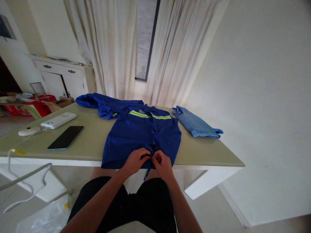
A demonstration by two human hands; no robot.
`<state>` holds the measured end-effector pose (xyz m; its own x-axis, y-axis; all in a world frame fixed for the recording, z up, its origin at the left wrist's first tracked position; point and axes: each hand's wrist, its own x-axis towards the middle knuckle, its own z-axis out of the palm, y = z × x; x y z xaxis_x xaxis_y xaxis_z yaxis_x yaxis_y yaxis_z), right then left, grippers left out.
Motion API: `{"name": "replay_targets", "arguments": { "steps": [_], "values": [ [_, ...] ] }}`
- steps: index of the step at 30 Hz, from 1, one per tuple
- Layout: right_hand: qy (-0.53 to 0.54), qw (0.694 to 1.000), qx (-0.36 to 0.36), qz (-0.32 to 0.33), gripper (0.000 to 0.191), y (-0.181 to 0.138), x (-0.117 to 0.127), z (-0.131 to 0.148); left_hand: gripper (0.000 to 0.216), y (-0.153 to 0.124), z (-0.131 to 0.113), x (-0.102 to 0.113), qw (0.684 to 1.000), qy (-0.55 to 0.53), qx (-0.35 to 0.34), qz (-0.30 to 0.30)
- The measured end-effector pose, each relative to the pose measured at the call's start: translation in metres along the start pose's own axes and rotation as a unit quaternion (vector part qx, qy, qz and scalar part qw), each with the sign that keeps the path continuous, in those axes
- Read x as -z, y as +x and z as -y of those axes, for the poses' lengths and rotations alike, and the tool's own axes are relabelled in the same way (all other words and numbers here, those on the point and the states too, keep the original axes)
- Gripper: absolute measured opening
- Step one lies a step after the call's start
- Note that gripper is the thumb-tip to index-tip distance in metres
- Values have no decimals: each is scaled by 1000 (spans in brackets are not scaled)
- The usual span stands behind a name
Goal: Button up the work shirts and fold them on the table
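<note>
**Blue shirt (128,134) pinched right at the near edge**

Left hand (136,160) and right hand (163,163), side by side, fingertips pinching the shirt's front opening low down, just below a visible button! The shirt lies front up on the table (199,152), hem spilling over the near edge. Out left, a good stretch of tabletop runs to the black phone (66,137), with a white device (59,120) behind it. Tighter on the right: a narrow gap, then a folded light-blue garment (196,123) along the right edge, near the wall (262,97).
</note>
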<state>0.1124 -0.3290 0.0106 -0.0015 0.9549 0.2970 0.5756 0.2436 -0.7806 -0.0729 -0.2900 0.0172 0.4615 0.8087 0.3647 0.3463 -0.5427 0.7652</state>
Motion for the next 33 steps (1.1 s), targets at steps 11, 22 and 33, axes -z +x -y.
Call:
{"name": "replay_targets", "arguments": {
  "steps": [11, 22, 33],
  "values": [
    [-1, 1000, 0, -4, 7, -2, -3, -5, 22, -1, -1, 3, 999, -42, -16, 5],
    [-72, 997, -7, -31, 7, -2, -8, 2, 11, 1, 0, -1, 996, -58, 65, -24],
    [-84, 996, 9, -24, 11, 0, -6, 9, 10, 2, -2, 1, 998, 2, 55, -20]
  ]
}}
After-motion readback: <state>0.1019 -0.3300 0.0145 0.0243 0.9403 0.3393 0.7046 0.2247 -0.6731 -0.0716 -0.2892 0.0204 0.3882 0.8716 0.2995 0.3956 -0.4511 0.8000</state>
